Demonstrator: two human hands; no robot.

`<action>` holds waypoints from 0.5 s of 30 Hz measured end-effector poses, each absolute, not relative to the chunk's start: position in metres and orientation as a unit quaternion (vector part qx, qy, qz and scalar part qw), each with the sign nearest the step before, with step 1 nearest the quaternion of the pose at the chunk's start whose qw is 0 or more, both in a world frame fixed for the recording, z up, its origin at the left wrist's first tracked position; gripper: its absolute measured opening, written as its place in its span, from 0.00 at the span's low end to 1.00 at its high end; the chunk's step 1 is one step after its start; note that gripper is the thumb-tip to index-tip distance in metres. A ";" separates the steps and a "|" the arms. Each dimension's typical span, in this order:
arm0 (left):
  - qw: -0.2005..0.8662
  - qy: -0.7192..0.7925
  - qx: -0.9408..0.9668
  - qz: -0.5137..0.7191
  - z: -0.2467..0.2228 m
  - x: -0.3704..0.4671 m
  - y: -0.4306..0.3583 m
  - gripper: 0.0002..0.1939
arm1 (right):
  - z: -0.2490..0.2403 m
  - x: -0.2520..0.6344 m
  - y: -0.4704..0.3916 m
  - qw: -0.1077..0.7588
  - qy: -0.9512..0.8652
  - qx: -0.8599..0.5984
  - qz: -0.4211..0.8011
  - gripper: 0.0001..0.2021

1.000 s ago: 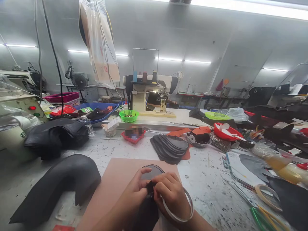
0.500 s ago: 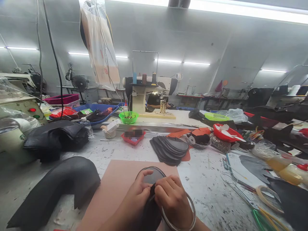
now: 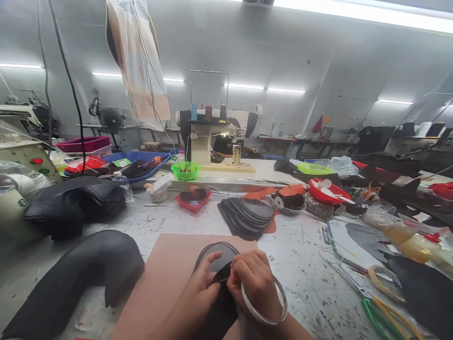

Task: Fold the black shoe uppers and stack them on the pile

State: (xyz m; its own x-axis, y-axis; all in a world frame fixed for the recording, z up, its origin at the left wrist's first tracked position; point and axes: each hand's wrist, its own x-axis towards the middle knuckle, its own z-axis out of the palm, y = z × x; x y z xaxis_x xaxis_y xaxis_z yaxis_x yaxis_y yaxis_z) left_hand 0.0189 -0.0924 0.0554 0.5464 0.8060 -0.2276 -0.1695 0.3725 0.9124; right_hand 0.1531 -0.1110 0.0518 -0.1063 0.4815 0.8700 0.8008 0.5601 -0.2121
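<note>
A black leather piece (image 3: 221, 307) with a rounded grey end lies between my two hands, over a pinkish board (image 3: 166, 264). My left hand (image 3: 203, 290) grips its edge from the left, the thumb pressed against it and the index finger stretched along the rounded end. On the right, my right hand (image 3: 253, 283), with a pale bangle (image 3: 265, 321) on the wrist, pinches the raised edge with curled fingers. Much of the piece is hidden by the hands. A stack of dark rounded leather pieces (image 3: 244, 217) lies just beyond the board.
Left stand a curved black leather piece (image 3: 74, 278) and a black leather pile (image 3: 71, 203). Scissors (image 3: 378, 311) and a tape roll (image 3: 385, 282) lie right. Farther back are a red tray (image 3: 193, 200), a green bowl (image 3: 186, 171) and a sewing machine (image 3: 201, 146).
The black edge between my fingers now stands more open, with a wider fold showing. My right hand has shifted slightly up and away from the left thumb. The view has turned a little.
</note>
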 end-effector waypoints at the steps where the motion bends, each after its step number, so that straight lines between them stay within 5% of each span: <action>1: 0.753 0.351 0.454 0.321 0.056 0.019 -0.093 0.38 | 0.052 0.153 -0.110 0.511 -0.722 -0.441 -0.150 0.08; 15: 0.740 0.384 0.448 0.321 0.064 0.018 -0.093 0.36 | 0.060 0.160 -0.113 0.504 -0.772 -0.382 -0.066 0.09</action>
